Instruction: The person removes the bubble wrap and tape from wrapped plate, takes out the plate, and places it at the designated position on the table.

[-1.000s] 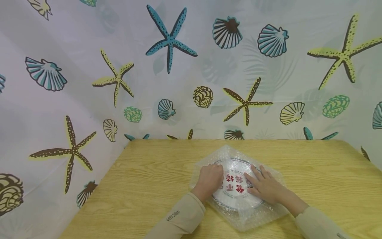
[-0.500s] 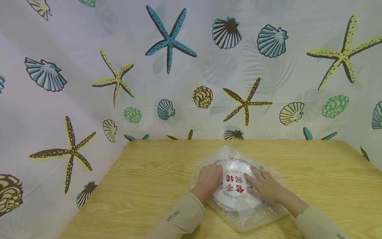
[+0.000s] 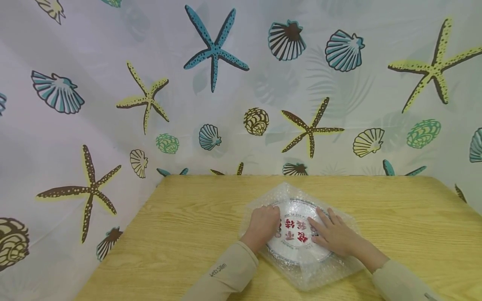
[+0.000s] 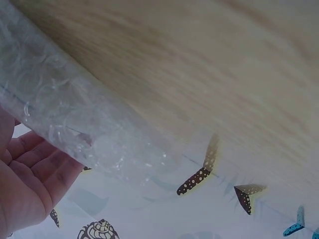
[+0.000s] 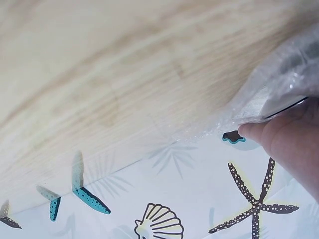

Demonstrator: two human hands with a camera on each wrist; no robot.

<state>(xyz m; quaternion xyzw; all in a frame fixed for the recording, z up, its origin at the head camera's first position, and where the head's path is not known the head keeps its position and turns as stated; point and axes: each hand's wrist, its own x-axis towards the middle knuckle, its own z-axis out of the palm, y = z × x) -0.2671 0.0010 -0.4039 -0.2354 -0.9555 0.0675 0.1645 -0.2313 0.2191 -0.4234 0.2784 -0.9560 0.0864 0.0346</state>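
Note:
A round white plate (image 3: 297, 253) with red characters and a dark patterned rim lies on the table inside clear bubble wrap (image 3: 306, 278). My left hand (image 3: 262, 225) is on the plate's left part, its fingers curled in a fist-like shape at the wrap; the fingertips are hidden in the head view. In the left wrist view its bent fingers (image 4: 45, 162) meet the bubble wrap. My right hand (image 3: 335, 236) rests on the wrapped plate's right side with fingers spread and fairly straight. In the right wrist view one fingertip (image 5: 249, 130) touches the film.
The wooden table (image 3: 180, 234) extends left and right of the wrapped plate. A white curtain (image 3: 233, 154) printed with starfish and shells hangs behind the table and along its left side.
My left hand has shifted very slightly left, showing a bit more of the plate's print beside it. My right hand and the wrapped plate stay where they were.

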